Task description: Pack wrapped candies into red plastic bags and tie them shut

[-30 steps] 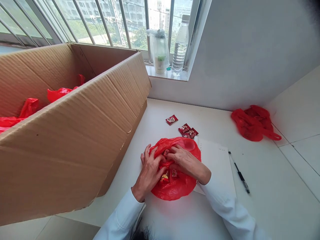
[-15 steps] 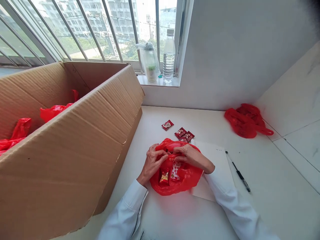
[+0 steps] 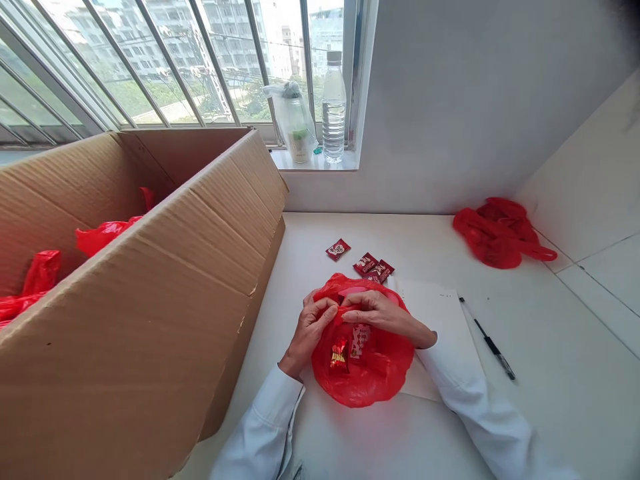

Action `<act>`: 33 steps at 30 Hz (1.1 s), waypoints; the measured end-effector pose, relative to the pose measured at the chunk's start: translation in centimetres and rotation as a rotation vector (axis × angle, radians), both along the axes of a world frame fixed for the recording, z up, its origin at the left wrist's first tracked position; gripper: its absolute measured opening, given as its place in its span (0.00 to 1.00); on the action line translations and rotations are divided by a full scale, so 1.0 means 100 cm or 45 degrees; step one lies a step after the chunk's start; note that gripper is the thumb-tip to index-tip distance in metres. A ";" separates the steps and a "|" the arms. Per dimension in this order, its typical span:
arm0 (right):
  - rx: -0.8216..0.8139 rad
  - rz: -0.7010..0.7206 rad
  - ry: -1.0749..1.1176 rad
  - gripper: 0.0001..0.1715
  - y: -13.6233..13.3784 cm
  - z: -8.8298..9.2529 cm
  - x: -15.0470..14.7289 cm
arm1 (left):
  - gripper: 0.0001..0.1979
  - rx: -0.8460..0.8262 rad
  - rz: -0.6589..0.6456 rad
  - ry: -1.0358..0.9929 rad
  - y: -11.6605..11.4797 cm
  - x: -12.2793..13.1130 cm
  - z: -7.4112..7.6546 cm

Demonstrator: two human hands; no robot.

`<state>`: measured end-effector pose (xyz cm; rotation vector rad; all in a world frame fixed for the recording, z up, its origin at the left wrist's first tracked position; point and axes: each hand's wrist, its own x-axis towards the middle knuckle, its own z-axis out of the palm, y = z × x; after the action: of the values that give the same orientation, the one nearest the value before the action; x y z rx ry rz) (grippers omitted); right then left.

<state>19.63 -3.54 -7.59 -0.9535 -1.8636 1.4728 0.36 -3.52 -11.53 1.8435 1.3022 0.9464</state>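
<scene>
A red plastic bag (image 3: 363, 387) sits on the white table in front of me, with wrapped sweets inside showing through it. One sweet has a red and gold wrapper (image 3: 339, 355); beside it lies a white and red wrapped sweet (image 3: 359, 341). My left hand (image 3: 311, 330) pinches the bag's edge from the left. From the right, my right hand (image 3: 383, 315) pinches the same edge, its fingertips close to the left ones. Just beyond the bag are several small dark red packets (image 3: 373, 267), and a single packet (image 3: 339, 249) lies apart.
A large cardboard box (image 3: 150, 313) holding red bags (image 3: 105, 233) stands at the left. White paper (image 3: 445, 333) and a black pen (image 3: 493, 345) lie to the right. More red bags (image 3: 500, 233) are heaped by the wall. A water bottle (image 3: 334, 110) stands on the windowsill.
My hands have drawn the bag's edge together between the fingertips, and its film now covers the sweets more. The view has shifted slightly.
</scene>
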 end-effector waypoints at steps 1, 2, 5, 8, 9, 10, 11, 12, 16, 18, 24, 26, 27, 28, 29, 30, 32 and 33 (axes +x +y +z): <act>-0.028 0.008 0.017 0.14 -0.001 0.002 0.000 | 0.17 -0.007 -0.007 -0.011 0.000 -0.001 0.000; -0.050 0.015 0.024 0.14 -0.002 0.003 0.000 | 0.18 -0.014 -0.016 -0.022 0.000 -0.002 0.001; -0.078 0.022 0.009 0.14 -0.003 0.005 0.000 | 0.18 -0.023 -0.020 -0.044 -0.002 -0.002 0.003; -0.051 -0.017 -0.029 0.13 -0.002 0.001 0.000 | 0.15 -0.017 -0.011 -0.047 -0.006 -0.001 0.005; -0.031 -0.044 -0.048 0.12 -0.001 -0.001 0.000 | 0.13 -0.014 -0.010 -0.045 -0.007 -0.001 0.006; -0.010 -0.073 -0.068 0.12 -0.001 -0.003 0.000 | 0.11 -0.013 -0.011 -0.042 -0.008 -0.001 0.007; 0.008 -0.095 -0.084 0.12 0.000 -0.004 0.000 | 0.09 -0.015 -0.017 -0.041 -0.008 -0.001 0.007; 0.020 -0.104 -0.092 0.11 0.000 -0.005 0.001 | 0.08 -0.020 -0.026 -0.042 -0.008 -0.001 0.007; -0.028 -0.006 -0.022 0.11 -0.002 0.001 0.003 | 0.08 -0.061 -0.095 -0.076 -0.006 -0.005 0.006; -0.084 0.046 0.041 0.11 -0.003 0.007 0.004 | 0.09 -0.078 -0.125 -0.099 -0.005 -0.007 0.006; -0.175 -0.119 0.040 0.12 -0.006 0.012 0.002 | 0.09 -0.062 -0.066 -0.096 -0.007 -0.007 0.008; -0.197 -0.189 0.057 0.14 -0.006 0.010 0.001 | 0.08 -0.037 -0.021 -0.085 -0.008 -0.004 0.009; -0.202 -0.199 0.062 0.14 -0.006 0.008 0.001 | 0.07 -0.025 -0.003 -0.081 -0.009 -0.003 0.010; -0.190 -0.194 0.057 0.14 -0.006 0.007 0.001 | 0.07 -0.015 0.009 -0.080 -0.010 -0.002 0.010; -0.158 -0.185 0.043 0.13 -0.005 0.006 0.001 | 0.06 -0.007 0.017 -0.082 -0.011 0.000 0.010; -0.114 -0.175 0.025 0.12 -0.005 0.005 0.001 | 0.06 0.000 0.020 -0.087 -0.012 0.001 0.009; -0.038 -0.167 -0.008 0.09 -0.004 0.003 0.001 | 0.05 0.011 0.018 -0.099 -0.012 0.001 0.007; -0.015 -0.168 -0.023 0.09 -0.004 0.003 0.001 | 0.05 0.015 0.018 -0.106 -0.012 0.001 0.006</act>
<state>19.69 -3.90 -7.32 -1.0773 -1.7705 1.4023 0.49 -4.75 -10.90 1.7868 1.2632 1.0291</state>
